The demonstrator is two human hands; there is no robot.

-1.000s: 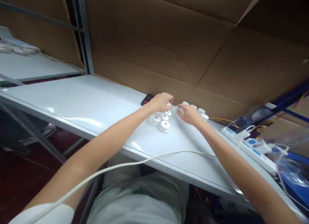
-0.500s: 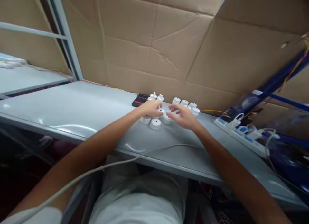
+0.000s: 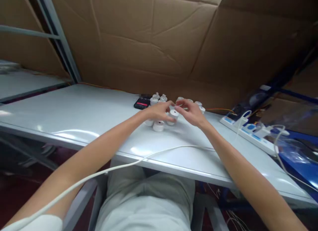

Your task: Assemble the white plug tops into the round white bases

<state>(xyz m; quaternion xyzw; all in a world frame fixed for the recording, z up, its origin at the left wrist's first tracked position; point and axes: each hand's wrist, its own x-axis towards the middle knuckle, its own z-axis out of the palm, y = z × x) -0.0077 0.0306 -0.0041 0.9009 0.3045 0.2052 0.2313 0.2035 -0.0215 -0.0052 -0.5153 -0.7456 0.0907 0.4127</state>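
Observation:
My left hand [image 3: 160,111] reaches in among small white round pieces on the table. Its thumb and fingers curve around one white cylinder [image 3: 174,114] with a dark hole in its top. Facing it from the right, my right hand [image 3: 191,112] has bent fingers with a gap to the thumb; its fingertips are close to that cylinder, and I see nothing held in it. Another white cylinder [image 3: 158,126] stands in front of my left hand. Several white pieces stand behind my right hand, partly hidden; others with small knobs [image 3: 157,95] are behind my left.
A dark phone [image 3: 142,103] lies left of the pieces. A white power strip [image 3: 250,135] with plugs sits on the right. A pale cable [image 3: 149,157] crosses the table's front edge. Cardboard [image 3: 149,52] walls off the back.
My left hand has shifted slightly right, its thumb and fingers now around a white cylinder. My right hand's fingers have drawn in closer to the left hand. The view has tilted slightly.

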